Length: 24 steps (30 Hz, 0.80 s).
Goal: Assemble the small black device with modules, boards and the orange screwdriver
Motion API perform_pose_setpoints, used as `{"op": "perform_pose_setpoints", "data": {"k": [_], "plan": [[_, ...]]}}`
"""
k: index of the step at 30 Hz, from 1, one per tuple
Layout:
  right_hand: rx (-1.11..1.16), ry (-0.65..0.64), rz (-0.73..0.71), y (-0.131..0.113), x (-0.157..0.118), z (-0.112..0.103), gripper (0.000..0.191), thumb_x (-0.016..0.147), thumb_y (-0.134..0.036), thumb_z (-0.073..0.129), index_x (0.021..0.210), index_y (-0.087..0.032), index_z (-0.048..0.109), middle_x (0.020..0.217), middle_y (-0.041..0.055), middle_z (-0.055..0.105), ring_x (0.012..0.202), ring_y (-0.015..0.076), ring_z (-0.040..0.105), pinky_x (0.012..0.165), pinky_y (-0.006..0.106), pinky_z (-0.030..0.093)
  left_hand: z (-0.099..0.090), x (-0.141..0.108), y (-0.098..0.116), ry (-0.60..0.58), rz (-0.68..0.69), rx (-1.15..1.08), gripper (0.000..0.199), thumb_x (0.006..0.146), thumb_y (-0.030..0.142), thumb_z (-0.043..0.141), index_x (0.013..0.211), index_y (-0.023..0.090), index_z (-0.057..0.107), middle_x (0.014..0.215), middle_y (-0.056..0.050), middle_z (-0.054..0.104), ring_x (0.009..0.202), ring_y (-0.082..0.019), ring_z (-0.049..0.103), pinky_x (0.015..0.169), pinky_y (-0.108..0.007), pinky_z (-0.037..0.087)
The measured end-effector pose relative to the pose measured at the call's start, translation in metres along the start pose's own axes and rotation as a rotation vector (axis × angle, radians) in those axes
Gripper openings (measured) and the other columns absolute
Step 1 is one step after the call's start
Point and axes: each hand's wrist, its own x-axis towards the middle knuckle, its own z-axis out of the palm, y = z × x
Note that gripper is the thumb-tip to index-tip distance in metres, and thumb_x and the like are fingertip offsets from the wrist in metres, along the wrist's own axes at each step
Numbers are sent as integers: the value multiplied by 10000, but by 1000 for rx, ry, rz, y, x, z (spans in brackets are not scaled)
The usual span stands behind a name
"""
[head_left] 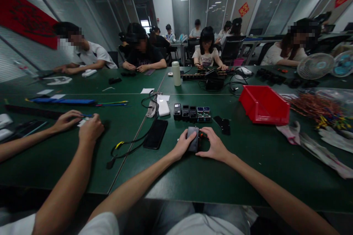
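My left hand (pixel 182 145) is closed around a dark grey rectangular box (pixel 193 139), thumb lying across its face. My right hand (pixel 215 145) curves about the right side of the same box, with the thumb at its lower edge and the forefinger near the top. A small orange and black part (pixel 202 136), too small to name, shows between the box and my right fingers. Just beyond stand several small black devices (pixel 189 112) in a row, some with screens. Flat black pieces (pixel 223 125) lie to their right, and a black smartphone (pixel 156 134) lies left of my hands.
A red plastic bin (pixel 264 104) stands right, near copper-coloured wires (pixel 321 106) and gloves (pixel 317 150). A black cable (pixel 129 148) and white power bank (pixel 163 106) lie left. A co-worker's hands (pixel 82 123) work at far left. Beyond are a pale bottle (pixel 176 74) and seated people.
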Motion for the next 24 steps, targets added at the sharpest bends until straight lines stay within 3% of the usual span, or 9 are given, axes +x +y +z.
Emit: {"op": "perform_pose_setpoints", "data": {"k": [18,24], "plan": [[-41,20,-41,2,0,1,841,525,-444,756,1230,-191,373,1183,124,441,1075,285,484,885,434,451,-1,-1,-4,-2,55,77,462,785,495,514,1107,163,527,1047,-72,589,967,-199,538,895,-324,398],[-35,23,-25,0,-1,1,835,515,-453,759,1215,-188,388,1171,121,447,1049,277,496,862,416,467,-1,-1,-4,0,34,-4,436,765,469,560,1069,156,552,1022,-69,601,957,-197,544,879,-310,405]]}}
